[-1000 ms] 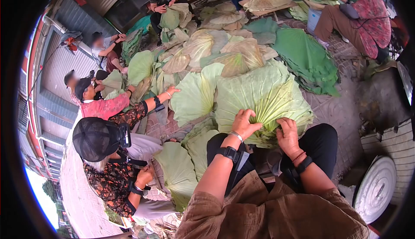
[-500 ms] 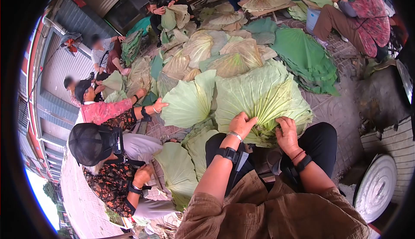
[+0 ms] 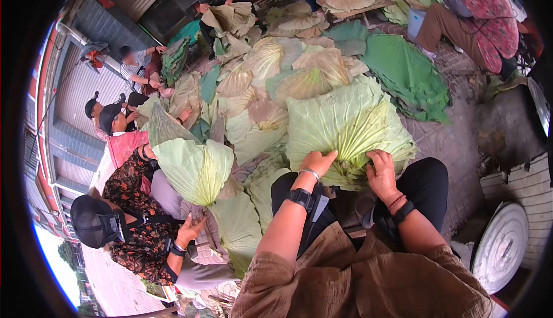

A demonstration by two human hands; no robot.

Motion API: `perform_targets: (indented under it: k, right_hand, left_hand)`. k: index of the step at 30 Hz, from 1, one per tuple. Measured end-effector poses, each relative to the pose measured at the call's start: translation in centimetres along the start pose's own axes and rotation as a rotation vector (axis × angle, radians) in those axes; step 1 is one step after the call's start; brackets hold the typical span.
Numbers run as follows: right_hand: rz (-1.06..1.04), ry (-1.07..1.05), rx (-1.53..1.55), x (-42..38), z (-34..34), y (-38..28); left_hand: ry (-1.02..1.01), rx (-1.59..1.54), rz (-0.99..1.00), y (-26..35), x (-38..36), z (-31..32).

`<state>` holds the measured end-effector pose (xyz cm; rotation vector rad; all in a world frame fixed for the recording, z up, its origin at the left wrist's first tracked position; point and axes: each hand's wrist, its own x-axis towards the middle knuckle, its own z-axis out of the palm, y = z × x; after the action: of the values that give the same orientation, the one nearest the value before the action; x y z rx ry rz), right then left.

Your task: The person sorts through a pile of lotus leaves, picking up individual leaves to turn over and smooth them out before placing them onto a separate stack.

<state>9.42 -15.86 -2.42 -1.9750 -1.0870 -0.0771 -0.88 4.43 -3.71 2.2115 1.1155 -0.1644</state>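
Observation:
A stack of pale green lotus leaves fans out above my knees, its ribs meeting at the near edge. My left hand grips that near edge, thumb on top and fingers mostly hidden. My right hand pinches the same edge a little to the right, fingers curled over the gathered folds. Between the hands the leaf bases look crumpled and yellowish. Just left of my left knee lie more lotus leaves, next to the neighbouring person.
The person at left in a black cap has a lotus leaf in front of them. Dried leaves and a dark green leaf pile cover the ground ahead. A round metal lid stands at right. Other people sit around.
The neighbour's leaf has moved left and toward them, away from my stack, as they lean back. My hands stay on the stack's near edge, hardly shifted.

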Motion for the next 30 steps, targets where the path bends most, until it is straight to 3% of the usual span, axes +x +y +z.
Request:
perform_targets:
  k: [2, 5, 16, 23, 25, 30]
  right_hand:
    - [-0.002, 0.003, 0.004, 0.0, 0.2, 0.2]
    - [-0.013, 0.015, 0.009, -0.1, 0.4, 0.4]
    - [-0.001, 0.005, 0.002, -0.1, 0.4, 0.5]
    - [-0.005, -0.002, -0.005, -0.1, 0.3, 0.5]
    - [-0.008, -0.005, -0.004, -0.1, 0.4, 0.6]
    - [-0.017, 0.003, 0.011, -0.2, 0.5, 0.7]
  left_hand:
    - [-0.100, -0.213, -0.038, -0.4, 0.5, 0.2]
    - [-0.157, -0.294, -0.103, 0.1, 0.1, -0.1]
    - [-0.324, -0.276, -0.091, 1.4, -1.0, -1.2]
    - [-0.274, -0.231, -0.078, 2.3, -1.6, -1.3]
    - [-0.290, -0.401, -0.070, 2.3, -1.7, -1.1]
    - [-0.225, -0.318, -0.027, 2.7, -2.0, -1.1]
